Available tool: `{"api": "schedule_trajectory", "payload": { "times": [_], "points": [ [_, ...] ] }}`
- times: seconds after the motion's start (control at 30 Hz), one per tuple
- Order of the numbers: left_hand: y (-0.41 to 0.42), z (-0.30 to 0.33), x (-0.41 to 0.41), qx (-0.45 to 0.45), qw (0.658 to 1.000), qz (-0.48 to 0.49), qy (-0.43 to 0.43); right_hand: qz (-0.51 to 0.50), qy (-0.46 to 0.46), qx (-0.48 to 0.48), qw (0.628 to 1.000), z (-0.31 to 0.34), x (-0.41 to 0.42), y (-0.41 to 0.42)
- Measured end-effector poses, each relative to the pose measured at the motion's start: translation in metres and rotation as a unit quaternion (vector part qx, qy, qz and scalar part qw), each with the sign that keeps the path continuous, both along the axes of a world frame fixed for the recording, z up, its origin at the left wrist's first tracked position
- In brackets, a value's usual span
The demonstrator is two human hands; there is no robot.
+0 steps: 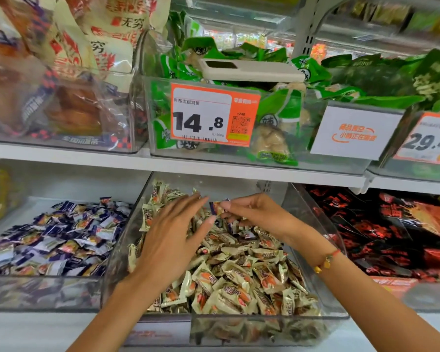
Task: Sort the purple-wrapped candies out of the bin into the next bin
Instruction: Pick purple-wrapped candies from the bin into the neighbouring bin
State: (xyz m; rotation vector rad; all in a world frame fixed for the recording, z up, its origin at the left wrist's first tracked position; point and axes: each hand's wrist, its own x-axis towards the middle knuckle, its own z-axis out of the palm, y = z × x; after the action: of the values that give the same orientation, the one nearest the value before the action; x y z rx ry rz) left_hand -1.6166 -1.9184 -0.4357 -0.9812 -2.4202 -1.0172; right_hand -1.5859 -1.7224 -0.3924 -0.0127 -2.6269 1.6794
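Note:
A clear middle bin (315, 224) is heaped with cream-wrapped candies (239, 275). A few purple-wrapped candies lie among them near the back; one purple-wrapped candy (217, 207) is pinched between the thumb and fingers of my right hand (252, 212). My left hand (178, 227) hovers over the cream pile with straight, spread fingers, its fingertips close to that candy. The bin to the left (36, 285) holds a layer of purple-wrapped candies (61, 237).
To the right is a bin of red-and-black packets (391, 232). The shelf above carries bins of green packets (277, 118) with orange price tags (214, 114), and a white phone (249, 69) lies on top. The white shelf edge (61, 151) runs overhead.

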Motion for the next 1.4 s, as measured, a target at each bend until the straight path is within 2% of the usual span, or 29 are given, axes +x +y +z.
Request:
{"api": "schedule_trajectory", "payload": {
  "times": [0.1, 0.2, 0.27, 0.3, 0.37, 0.4, 0.43, 0.47, 0.5, 0.67, 0.73, 0.8, 0.83, 0.87, 0.93, 1.03, 1.13, 1.2, 1.23, 1.3, 1.4],
  "points": [
    [0.008, 0.008, 0.011, 0.100, 0.993, -0.041, -0.056, 0.009, -0.034, -0.078, 0.996, 0.008, 0.010, -0.014],
    [0.008, 0.005, 0.012, 0.138, 0.989, -0.013, -0.052, 0.011, -0.043, -0.071, 0.997, 0.013, 0.010, -0.015],
    [0.005, 0.001, 0.011, 0.117, 0.992, 0.017, -0.051, -0.028, -0.003, 0.039, 0.999, 0.012, 0.005, -0.003],
    [0.004, -0.002, 0.010, 0.099, 0.993, 0.028, -0.055, -0.045, 0.019, 0.144, 0.988, 0.008, 0.000, 0.006],
    [0.002, -0.005, 0.009, 0.067, 0.995, 0.037, -0.066, -0.028, -0.028, 0.371, 0.928, -0.006, -0.008, 0.021],
    [0.001, -0.006, 0.009, 0.059, 0.995, 0.037, -0.068, -0.009, -0.080, 0.446, 0.891, -0.016, -0.009, 0.024],
    [0.001, -0.006, 0.009, 0.053, 0.996, 0.037, -0.069, -0.003, -0.121, 0.482, 0.867, -0.025, -0.009, 0.025],
    [0.001, -0.006, 0.010, 0.048, 0.995, 0.035, -0.075, -0.010, -0.138, 0.486, 0.863, -0.031, -0.007, 0.024],
    [0.001, -0.006, 0.011, 0.049, 0.995, 0.029, -0.085, -0.022, -0.130, 0.470, 0.873, -0.033, -0.005, 0.023],
    [0.001, -0.009, 0.008, 0.075, 0.987, 0.028, -0.139, -0.075, 0.003, 0.320, 0.944, -0.033, 0.004, 0.022],
    [0.001, -0.004, 0.011, 0.092, 0.983, 0.015, -0.156, -0.111, 0.063, 0.180, 0.975, -0.025, 0.011, 0.014],
    [0.000, 0.000, 0.014, 0.124, 0.969, -0.006, -0.212, -0.114, 0.075, -0.001, 0.991, -0.013, 0.016, 0.000],
    [-0.001, 0.001, 0.013, 0.130, 0.961, -0.008, -0.243, -0.107, 0.083, -0.051, 0.990, -0.008, 0.017, -0.007],
    [-0.002, 0.000, 0.010, 0.132, 0.954, -0.007, -0.268, -0.098, 0.104, -0.064, 0.988, -0.005, 0.018, -0.016],
    [-0.003, -0.002, 0.004, 0.140, 0.947, -0.013, -0.287, -0.084, 0.167, -0.043, 0.981, -0.004, 0.020, -0.038],
    [0.000, -0.004, 0.004, 0.156, 0.952, -0.041, -0.260, -0.037, 0.212, -0.029, 0.976, -0.010, 0.021, -0.061],
    [0.000, -0.009, 0.000, 0.167, 0.959, -0.038, -0.223, 0.018, 0.170, -0.002, 0.985, -0.008, 0.016, -0.047],
    [-0.002, -0.011, 0.000, 0.167, 0.965, -0.023, -0.199, -0.027, 0.142, 0.019, 0.989, -0.005, 0.004, -0.018],
    [-0.003, -0.011, 0.000, 0.159, 0.970, -0.014, -0.185, -0.066, 0.135, 0.062, 0.987, -0.005, -0.004, -0.002],
    [-0.002, -0.010, 0.004, 0.137, 0.979, -0.006, -0.151, -0.104, 0.117, 0.207, 0.966, -0.008, -0.020, 0.026],
    [0.000, -0.011, 0.006, 0.110, 0.987, 0.005, -0.117, -0.017, 0.026, 0.368, 0.929, -0.018, -0.039, 0.040]
  ]
}}
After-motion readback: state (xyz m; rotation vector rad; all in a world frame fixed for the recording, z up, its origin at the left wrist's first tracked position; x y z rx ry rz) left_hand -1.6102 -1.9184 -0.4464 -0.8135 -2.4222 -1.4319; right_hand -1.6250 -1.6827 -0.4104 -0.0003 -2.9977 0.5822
